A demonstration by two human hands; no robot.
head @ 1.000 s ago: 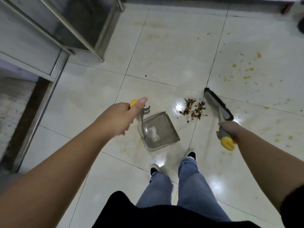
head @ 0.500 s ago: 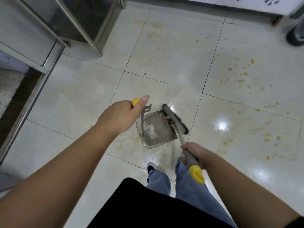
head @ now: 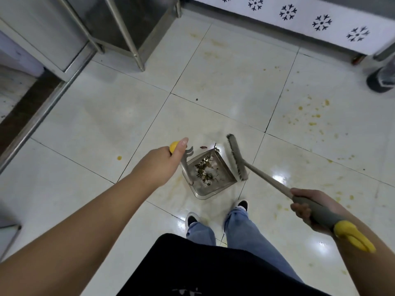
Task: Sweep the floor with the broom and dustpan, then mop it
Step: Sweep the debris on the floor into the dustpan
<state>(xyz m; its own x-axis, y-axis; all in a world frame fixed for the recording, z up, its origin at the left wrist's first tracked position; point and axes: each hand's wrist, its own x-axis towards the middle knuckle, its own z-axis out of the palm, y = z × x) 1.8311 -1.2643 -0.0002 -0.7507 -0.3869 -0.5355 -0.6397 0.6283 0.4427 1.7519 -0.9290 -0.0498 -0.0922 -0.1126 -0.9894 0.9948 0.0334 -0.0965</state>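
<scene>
Left hand (head: 159, 162) clasps the dustpan (head: 210, 176) handle; right hand (head: 310, 207) clasps the bristled broom (head: 237, 160).

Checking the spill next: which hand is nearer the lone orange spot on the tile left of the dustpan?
Left. The left hand is just right of the orange spot; the right hand is far right, past the grey dustpan.
</scene>
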